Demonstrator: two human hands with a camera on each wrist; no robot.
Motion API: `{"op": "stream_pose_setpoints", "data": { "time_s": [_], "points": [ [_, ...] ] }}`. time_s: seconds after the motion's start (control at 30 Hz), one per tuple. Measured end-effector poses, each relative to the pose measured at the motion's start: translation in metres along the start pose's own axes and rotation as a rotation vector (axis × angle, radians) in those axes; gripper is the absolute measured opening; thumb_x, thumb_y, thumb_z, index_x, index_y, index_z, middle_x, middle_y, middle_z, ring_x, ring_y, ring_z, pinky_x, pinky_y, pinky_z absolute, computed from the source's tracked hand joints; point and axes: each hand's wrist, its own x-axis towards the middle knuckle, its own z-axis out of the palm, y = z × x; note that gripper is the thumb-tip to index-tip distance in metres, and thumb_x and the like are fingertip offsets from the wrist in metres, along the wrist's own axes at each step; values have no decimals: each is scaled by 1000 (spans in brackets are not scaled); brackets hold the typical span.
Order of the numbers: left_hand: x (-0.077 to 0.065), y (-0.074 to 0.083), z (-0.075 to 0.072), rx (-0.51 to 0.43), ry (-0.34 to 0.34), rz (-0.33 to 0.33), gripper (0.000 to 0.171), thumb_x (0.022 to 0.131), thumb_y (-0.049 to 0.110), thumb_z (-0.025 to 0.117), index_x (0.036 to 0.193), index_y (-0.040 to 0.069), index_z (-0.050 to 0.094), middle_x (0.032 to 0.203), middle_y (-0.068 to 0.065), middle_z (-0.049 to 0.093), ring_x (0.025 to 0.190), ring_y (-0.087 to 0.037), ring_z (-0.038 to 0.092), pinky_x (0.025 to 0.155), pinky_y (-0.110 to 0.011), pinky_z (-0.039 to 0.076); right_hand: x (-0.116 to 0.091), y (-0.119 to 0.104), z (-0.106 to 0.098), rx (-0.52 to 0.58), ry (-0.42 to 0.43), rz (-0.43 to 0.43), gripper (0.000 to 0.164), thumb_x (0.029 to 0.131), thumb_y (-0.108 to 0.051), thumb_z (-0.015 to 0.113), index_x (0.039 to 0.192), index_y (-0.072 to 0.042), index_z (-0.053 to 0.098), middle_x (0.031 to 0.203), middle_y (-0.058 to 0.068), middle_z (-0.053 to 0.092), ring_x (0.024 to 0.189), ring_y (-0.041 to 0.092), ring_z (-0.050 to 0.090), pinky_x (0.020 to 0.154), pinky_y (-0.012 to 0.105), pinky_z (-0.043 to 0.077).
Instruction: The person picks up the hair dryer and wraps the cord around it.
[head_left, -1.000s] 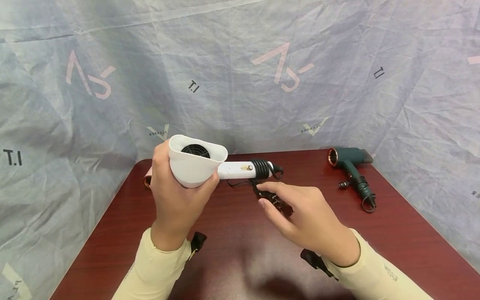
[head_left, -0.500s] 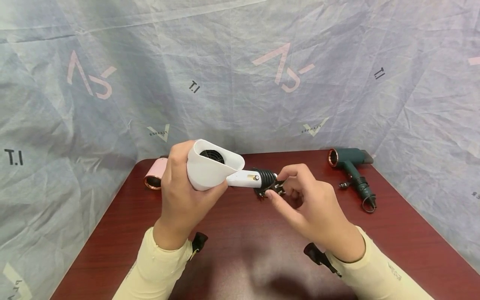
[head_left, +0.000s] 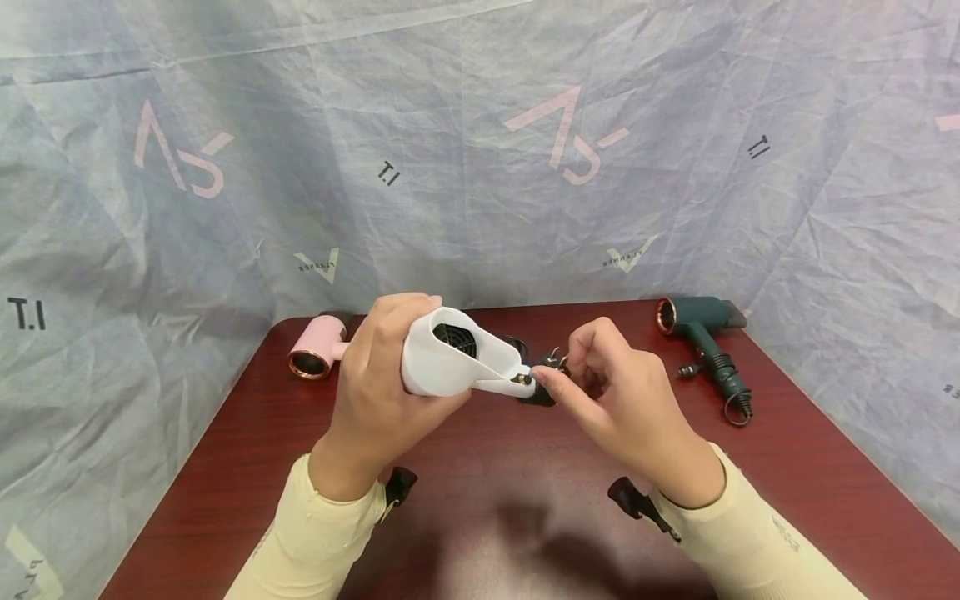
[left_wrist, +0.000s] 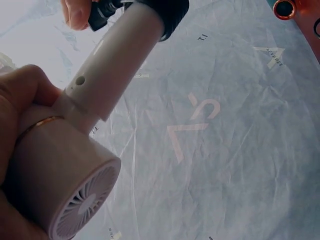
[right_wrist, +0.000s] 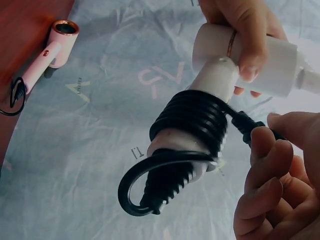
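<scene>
My left hand (head_left: 382,392) grips the barrel of a white hair dryer (head_left: 438,367), whose wide nozzle faces up toward the head camera. Its handle points right and away; in the right wrist view a black cord (right_wrist: 192,117) is wound in several coils round that handle. The left wrist view shows the vented rear of the barrel (left_wrist: 87,200). With thumb and fingers my right hand (head_left: 630,408) pinches the black plug (right_wrist: 245,125) at the cord's end, close beside the handle. Part of the plug is hidden by the fingers.
A pink hair dryer (head_left: 318,346) lies at the table's back left, partly behind my left hand. On the right lies a dark green hair dryer (head_left: 697,312) with its cord wrapped round the handle. Grey printed cloth (head_left: 480,167) hangs behind the dark red table (head_left: 450,517).
The white hair dryer has moved right and turned, its handle swinging to point more away. My right hand has shifted with the plug, right and slightly up. More of the pink dryer shows.
</scene>
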Motion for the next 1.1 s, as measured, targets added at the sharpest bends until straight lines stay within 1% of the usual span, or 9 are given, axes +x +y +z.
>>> {"op": "stream_pose_setpoints", "data": {
  "time_s": [0.17,0.23,0.4,0.53,0.6,0.7,0.87,0.97,1.1],
  "points": [
    [2,3,1,1,-13,40,55,70,9,78,120,-7,60,108,-20,68,96,-31,68,85,-40,57,2,7,2,-2,11,-29,35,91,-30,80,87,-10,52,61,-13,49,52,-3,41,48,12,34],
    [2,4,1,-14,-20,44,54,70,9,78,119,-7,60,108,-19,68,96,-30,68,86,-39,57,2,8,3,0,19,-32,32,92,-31,80,89,-11,56,61,-14,51,52,-4,42,48,12,35],
    [4,7,0,-87,-54,19,57,68,6,79,120,-7,59,108,-18,68,97,-30,68,90,-36,56,1,9,7,-16,21,-61,19,91,-23,80,94,-12,65,66,-13,56,53,-3,43,49,12,36],
    [4,8,-2,-114,-70,-17,59,66,4,80,120,-7,59,110,-18,67,99,-30,67,93,-34,54,1,7,10,-46,19,-120,15,95,-23,75,98,-12,67,74,-13,62,59,-3,47,54,12,39],
    [3,8,-3,-116,-77,-51,59,67,5,80,121,-7,59,113,-16,67,101,-29,66,94,-32,52,2,5,12,-60,16,-158,14,98,-24,73,100,-10,68,80,-12,66,64,-1,51,58,14,43],
    [2,8,-4,-94,-79,-118,59,68,8,83,121,-5,59,114,-14,67,103,-27,65,94,-31,51,3,1,14,-116,-14,-212,21,98,-26,71,109,-8,70,84,-8,63,71,5,51,63,19,44],
    [-2,5,-7,-32,-93,-248,62,70,14,83,126,-1,59,118,-10,66,104,-25,64,91,-33,49,-1,-4,23,-283,-126,-224,56,90,-39,75,133,-5,62,93,0,54,81,16,46,68,30,45],
    [-4,3,-8,-5,-150,-328,65,71,16,81,130,3,57,120,-8,65,103,-23,62,87,-35,49,-5,-2,35,-361,-164,-207,69,86,-45,78,138,-4,59,93,2,53,79,20,45,68,33,46],
    [-8,0,-6,12,-242,-438,72,73,18,85,137,9,54,120,-5,64,101,-19,60,82,-39,50,-10,5,53,-448,-150,-204,73,81,-50,83,133,-3,61,90,2,52,73,21,43,63,32,45]
  ]
}}
